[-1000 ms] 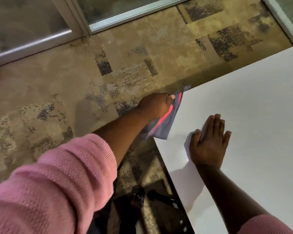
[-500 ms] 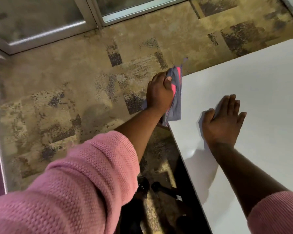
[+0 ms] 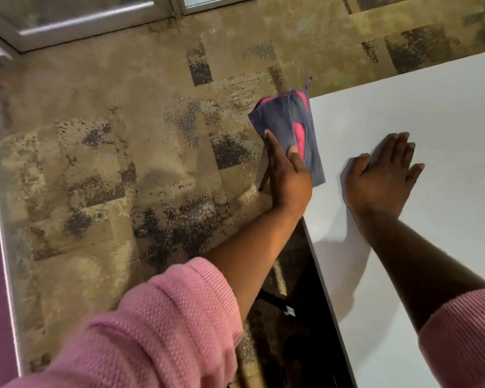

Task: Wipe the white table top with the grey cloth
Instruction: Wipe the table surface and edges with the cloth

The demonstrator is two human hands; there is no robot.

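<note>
The white table top (image 3: 445, 113) fills the right side of the view, its left edge running down toward me. A grey cloth (image 3: 280, 119) with pink trim is folded over that left edge near the far corner. My left hand (image 3: 287, 177) grips the cloth from the side of the table, fingers pinching the fabric. My right hand (image 3: 381, 177) lies flat on the table top just right of the cloth, fingers spread, holding nothing. Both arms wear pink knitted sleeves pushed up the forearm.
Mottled tan and dark carpet (image 3: 123, 163) covers the floor left of the table. A glass partition with a metal frame (image 3: 81, 26) runs along the top. Dark chair or table-base parts (image 3: 286, 317) sit under the table edge near me.
My left hand has slid the cloth along the table's left edge toward the far corner and turned, so more grey fabric shows above the fingers. My right hand stayed flat on the table.
</note>
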